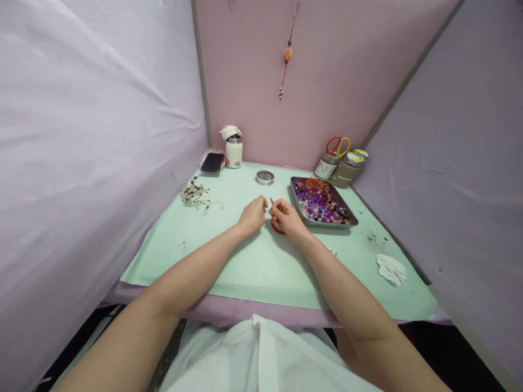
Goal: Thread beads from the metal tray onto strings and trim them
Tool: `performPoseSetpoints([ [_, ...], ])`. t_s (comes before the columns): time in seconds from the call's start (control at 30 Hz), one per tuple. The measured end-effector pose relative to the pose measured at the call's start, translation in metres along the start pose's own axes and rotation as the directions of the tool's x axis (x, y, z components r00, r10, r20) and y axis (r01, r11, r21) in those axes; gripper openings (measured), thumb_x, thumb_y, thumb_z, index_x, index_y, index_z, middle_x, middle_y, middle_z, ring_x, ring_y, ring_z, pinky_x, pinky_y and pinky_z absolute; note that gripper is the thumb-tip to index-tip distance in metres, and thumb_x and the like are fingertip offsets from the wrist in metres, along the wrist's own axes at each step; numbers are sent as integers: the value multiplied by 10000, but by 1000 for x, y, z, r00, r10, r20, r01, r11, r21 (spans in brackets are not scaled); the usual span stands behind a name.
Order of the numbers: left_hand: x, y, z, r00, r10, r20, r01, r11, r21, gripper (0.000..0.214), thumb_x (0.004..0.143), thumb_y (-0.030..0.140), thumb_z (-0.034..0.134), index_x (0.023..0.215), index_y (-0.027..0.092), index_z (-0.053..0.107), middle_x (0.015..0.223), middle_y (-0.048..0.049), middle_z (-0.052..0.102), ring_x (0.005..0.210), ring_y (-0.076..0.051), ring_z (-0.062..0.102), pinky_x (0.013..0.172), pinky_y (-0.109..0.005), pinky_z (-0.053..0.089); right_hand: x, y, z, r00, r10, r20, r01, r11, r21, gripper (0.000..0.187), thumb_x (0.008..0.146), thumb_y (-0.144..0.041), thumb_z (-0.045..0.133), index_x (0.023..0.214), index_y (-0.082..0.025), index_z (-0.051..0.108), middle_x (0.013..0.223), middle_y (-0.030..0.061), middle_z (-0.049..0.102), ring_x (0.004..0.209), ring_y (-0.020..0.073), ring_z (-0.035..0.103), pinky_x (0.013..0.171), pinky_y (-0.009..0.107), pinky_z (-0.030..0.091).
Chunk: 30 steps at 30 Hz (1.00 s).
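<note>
My left hand (253, 214) is closed in a pinch above the middle of the green table cover. What its fingertips hold is too small to make out. Close beside it, my right hand (287, 218) is wrapped round a pair of scissors with a red handle (278, 228). A short metal tip shows above the fingers, and the red loop pokes out below the palm. Just right of this hand sits a metal tray (333, 224) with many purple, clear, orange and dark beads (321, 202) and some orange cord.
Beaded strands (195, 194) lie at left. Behind stand a phone (213, 161), a white bottle (234, 151), a small round tin (265, 177) and jars (347, 170), one with scissors in it. A white glove (391, 269) lies right. A beaded cord (287, 54) hangs on the back wall.
</note>
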<state>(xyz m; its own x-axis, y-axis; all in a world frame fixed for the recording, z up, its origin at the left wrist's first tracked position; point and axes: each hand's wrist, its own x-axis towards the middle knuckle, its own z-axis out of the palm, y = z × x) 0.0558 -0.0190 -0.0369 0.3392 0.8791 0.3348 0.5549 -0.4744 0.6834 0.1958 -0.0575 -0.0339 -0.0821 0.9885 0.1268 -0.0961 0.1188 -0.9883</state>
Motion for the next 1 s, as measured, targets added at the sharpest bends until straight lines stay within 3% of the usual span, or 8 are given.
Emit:
performPoseSetpoints([
  [0.2,7,-6,-7,991,-34,132,45,996,-81,148,698,113,518,730,182,646,703,-33,638,700,-173,556,711,-294,407,2,-5,-6,991,81,-108,-53,969,240,318,606,-364,735,732,-208,487,712,-27,563,556,69,454,457,187,344],
  [0.43,10,1,-19,953,-178,245,264,886,-382,170,697,310,561,700,163,647,618,-9,588,548,-116,482,573,-257,384,6,-4,-19,972,182,-148,-111,912,396,279,637,-271,742,710,-205,482,749,-19,577,595,73,509,506,188,431],
  [0.6,9,8,-21,971,-24,238,175,746,-642,141,678,286,553,593,179,586,882,-38,662,746,-125,550,679,-253,428,6,-8,-19,977,200,-66,-154,889,431,217,693,-225,695,713,-208,480,697,-20,545,550,72,476,477,188,424],
  [0.7,5,15,-21,962,11,273,201,652,-731,138,685,273,556,600,169,584,957,-56,670,780,-128,564,680,-260,434,4,-10,-16,977,212,13,-194,867,459,221,675,-216,706,693,-198,487,670,-27,517,524,56,443,456,170,393],
  [0.83,2,19,-20,941,-27,337,287,591,-754,187,707,353,607,717,167,624,856,-67,675,794,-138,581,665,-253,433,2,-10,-13,979,203,17,-193,897,398,270,626,-274,739,696,-196,489,695,-21,536,531,59,437,447,177,360],
  [1.0,3,13,-13,947,-80,312,298,583,-756,235,680,377,664,724,149,626,787,-57,663,689,-107,558,662,-256,430,4,-4,-13,977,77,-198,-50,989,137,303,628,-399,703,733,-212,489,691,-32,530,585,91,472,499,205,369],
])
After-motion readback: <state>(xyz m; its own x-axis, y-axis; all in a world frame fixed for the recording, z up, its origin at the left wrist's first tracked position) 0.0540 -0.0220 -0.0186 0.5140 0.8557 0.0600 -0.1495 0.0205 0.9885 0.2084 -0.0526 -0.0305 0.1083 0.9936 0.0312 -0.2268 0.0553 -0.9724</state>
